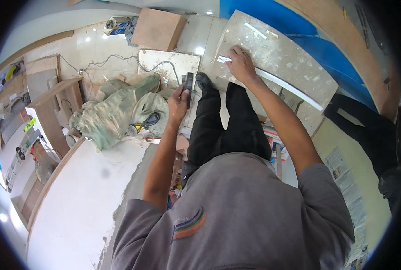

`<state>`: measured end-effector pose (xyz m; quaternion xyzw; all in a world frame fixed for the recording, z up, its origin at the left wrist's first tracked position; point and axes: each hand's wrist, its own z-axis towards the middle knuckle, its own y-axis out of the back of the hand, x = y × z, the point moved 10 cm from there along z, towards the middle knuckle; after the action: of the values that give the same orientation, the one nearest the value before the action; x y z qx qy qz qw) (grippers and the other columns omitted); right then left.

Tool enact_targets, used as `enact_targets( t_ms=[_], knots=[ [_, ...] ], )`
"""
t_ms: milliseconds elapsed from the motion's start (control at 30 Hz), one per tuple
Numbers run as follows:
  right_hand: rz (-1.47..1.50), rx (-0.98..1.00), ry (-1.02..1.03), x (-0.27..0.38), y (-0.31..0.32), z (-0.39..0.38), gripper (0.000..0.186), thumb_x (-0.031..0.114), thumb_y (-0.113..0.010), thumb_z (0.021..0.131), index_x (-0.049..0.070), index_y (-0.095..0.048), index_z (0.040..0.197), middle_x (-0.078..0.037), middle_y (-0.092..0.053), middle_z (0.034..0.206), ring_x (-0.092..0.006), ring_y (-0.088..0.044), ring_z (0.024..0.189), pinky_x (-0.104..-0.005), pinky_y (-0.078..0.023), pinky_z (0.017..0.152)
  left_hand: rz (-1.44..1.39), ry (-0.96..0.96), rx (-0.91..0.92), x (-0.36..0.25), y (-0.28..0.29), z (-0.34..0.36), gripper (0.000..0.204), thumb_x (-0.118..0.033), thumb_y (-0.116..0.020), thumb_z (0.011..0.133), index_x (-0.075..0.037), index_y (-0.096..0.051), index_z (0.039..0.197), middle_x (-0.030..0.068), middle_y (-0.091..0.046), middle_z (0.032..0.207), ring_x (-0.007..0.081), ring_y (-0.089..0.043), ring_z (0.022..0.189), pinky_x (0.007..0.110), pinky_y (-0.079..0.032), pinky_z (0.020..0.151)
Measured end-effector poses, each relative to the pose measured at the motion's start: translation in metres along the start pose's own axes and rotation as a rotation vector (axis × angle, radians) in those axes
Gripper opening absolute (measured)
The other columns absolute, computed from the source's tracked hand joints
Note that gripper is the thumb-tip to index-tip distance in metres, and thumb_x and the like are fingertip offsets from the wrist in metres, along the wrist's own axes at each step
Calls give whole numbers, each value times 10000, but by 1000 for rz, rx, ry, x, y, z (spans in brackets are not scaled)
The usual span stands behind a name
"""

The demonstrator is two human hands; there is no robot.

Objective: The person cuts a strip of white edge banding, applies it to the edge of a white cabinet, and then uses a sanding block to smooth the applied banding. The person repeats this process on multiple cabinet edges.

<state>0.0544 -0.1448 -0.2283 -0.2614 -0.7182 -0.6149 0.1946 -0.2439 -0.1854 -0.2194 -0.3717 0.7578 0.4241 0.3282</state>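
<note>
My left hand [178,102] is closed around a dark, hand-held corded tool [189,83], held upright beside my black shoe. A grey cord [157,66] runs from near it across to the left; its exact kind I cannot make out. To the right, my right hand [242,66] rests over a long narrow white strip [295,89], fingers bent down on it close to its far end. That strip lies along the near edge of a stained, paint-spotted board [281,58]. A shorter white strip [255,30] lies farther back on the same board.
Left of my legs lie a crumpled green cloth sack [115,110] and yellow-black pliers or cutters [146,122]. A brown box [158,29] stands beyond a white panel [164,60]. A large white board [88,193] fills the lower left. Another person's dark-clothed legs [362,126] show at right.
</note>
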Motion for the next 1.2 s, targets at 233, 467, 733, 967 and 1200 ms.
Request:
enact_targets(
  t_ms=[233, 467, 733, 967, 1200],
  knots=[
    [584, 130, -116, 12, 133, 9, 530, 32, -758, 892, 75, -600, 1396, -68, -655, 1010, -193, -654, 859, -342, -546, 823, 420, -505, -17, -115, -107, 17, 478, -139, -706, 932, -51, -612, 1393, 216, -635, 1313, 429, -602, 1113, 521, -491, 974],
    [713, 23, 41, 72, 322, -1, 530, 88, -766, 932, 65, -609, 1438, 34, -582, 927, -79, -529, 817, -253, -465, 746, 579, -539, 177, -169, -209, 43, 472, -238, -678, 957, -90, -615, 1400, 209, -647, 1316, 426, -602, 1175, 514, -488, 1017],
    [782, -67, 77, 104, 404, -2, 281, 300, -685, 1051, 28, -707, 1116, -7, -714, 871, -72, -591, 813, -276, -473, 759, -294, -327, 168, -302, -104, 25, 405, -296, -591, 1071, 25, -676, 1303, 101, -748, 1033, 167, -694, 928, 317, -546, 828],
    [651, 20, 106, 168, 414, -5, 286, 310, -691, 1019, 29, -738, 1037, 6, -758, 840, -93, -592, 669, -293, -481, 638, -518, -522, 35, -472, 23, -39, 380, -275, -607, 1078, 23, -691, 1298, 64, -725, 950, 107, -643, 830, 283, -529, 763],
    [495, 26, 195, 227, 405, -19, 212, 235, -717, 950, 31, -771, 945, -39, -736, 750, -139, -633, 690, -331, -495, 678, -275, -554, -166, -508, 50, -44, 334, -278, -635, 1063, 19, -748, 1164, -4, -673, 785, 56, -556, 702, 241, -442, 612]
  ],
)
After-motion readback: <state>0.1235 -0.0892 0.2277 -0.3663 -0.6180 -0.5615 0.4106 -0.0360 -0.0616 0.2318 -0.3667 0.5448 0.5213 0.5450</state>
